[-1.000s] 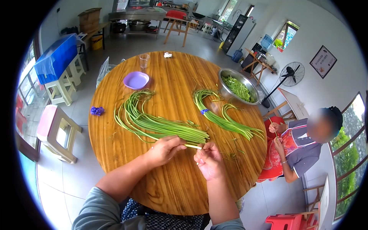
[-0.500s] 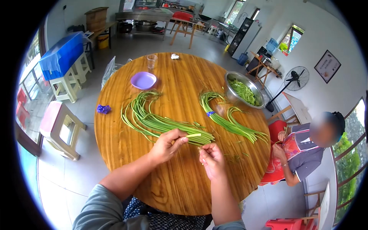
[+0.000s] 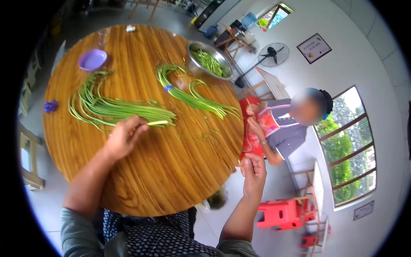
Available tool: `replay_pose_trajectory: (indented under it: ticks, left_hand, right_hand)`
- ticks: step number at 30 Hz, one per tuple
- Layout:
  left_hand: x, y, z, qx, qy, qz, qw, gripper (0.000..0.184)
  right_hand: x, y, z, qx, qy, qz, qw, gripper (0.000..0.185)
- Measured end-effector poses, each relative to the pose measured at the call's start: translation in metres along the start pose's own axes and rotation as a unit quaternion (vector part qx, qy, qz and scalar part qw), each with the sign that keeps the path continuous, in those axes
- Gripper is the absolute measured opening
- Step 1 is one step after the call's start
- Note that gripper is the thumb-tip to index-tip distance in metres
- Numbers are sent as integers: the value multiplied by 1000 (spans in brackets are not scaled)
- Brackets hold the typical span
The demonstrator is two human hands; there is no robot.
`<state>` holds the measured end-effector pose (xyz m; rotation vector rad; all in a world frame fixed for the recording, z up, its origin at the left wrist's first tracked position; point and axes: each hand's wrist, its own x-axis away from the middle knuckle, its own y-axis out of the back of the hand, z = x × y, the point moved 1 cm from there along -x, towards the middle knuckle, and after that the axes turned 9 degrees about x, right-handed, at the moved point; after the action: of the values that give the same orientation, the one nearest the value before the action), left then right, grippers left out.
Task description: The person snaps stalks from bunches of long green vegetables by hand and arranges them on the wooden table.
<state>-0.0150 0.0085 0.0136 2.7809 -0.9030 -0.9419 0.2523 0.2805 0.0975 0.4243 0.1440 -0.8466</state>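
My left hand (image 3: 123,139) is closed on a garlic scape (image 3: 157,123), whose pale cut end points right. Beside that hand lies a loose pile of long garlic scapes (image 3: 115,107) on the round wooden table (image 3: 158,171). A second bunch of scapes (image 3: 195,99), tied with a blue band (image 3: 168,88), is farther right. My right hand (image 3: 253,169) is held out past the table's right edge, thumb and fingers pinched together. Whatever is between those fingertips is too small to make out.
A steel bowl (image 3: 199,70) of cut green pieces stands at the far right of the table. A purple dish (image 3: 92,60) and purple crumpled wad (image 3: 50,106) lie left. A seated person (image 3: 282,128) holds a stem at the right; red stools (image 3: 280,214) stand behind.
My right hand has moved right, away from the scape and beyond the table edge. My left hand still holds the scape. The view has swung to the right.
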Motion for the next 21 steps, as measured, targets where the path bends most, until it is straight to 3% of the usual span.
replay_pose_trajectory:
  ticks: [1, 3, 4, 6, 7, 9, 12, 14, 15, 17, 18, 20, 21]
  left_hand:
    - [0, -1, -1, 2, -3, 5, 1000, 9]
    - [0, -2, -4, 2, -12, 13, 1000, 7]
    - [1, -5, -3, 12, -11, 16, 1000, 7]
    - [2, -7, -3, -2, 2, 37, 999, 6]
    - [3, -8, -5, 2, 2, 45, 999, 7]
    - [4, -9, -5, -10, -11, 51, 999, 7]
    - [4, -13, 0, -19, -21, 66, 997, 8]
    - [6, -13, 3, -48, -30, 72, 996, 9]
    - [6, -12, 0, -90, -38, 70, 993, 11]
    - [7, -8, -8, -95, -49, 94, 990, 11]
    - [7, -10, -12, -72, -76, 82, 991, 10]
    - [3, -8, -21, -91, -142, 84, 982, 12]
    - [3, -6, -22, -90, -143, 89, 982, 11]
  right_hand:
    - [5, 21, -22, 16, -6, -4, 1000, 15]
    - [16, 64, -74, 212, -4, -80, 974, 18]
    - [25, 78, -86, 221, -8, -84, 972, 18]
    - [37, 98, -102, 516, 74, -69, 851, 25]
    - [39, 105, -110, 516, 77, -68, 851, 25]
    - [43, 112, -124, 485, -23, -72, 871, 29]
    - [38, 109, -132, 466, -14, -84, 881, 26]
    - [32, 112, -142, 490, 67, -105, 863, 22]
    - [25, 111, -155, 433, 121, -114, 886, 14]
    - [13, 79, -135, 330, -13, -97, 939, 10]
    - [11, 43, -105, 214, -9, -74, 974, 14]
    - [5, -15, -67, 134, -66, 9, 989, 20]
    - [3, -48, -48, 113, -20, 54, 992, 21]
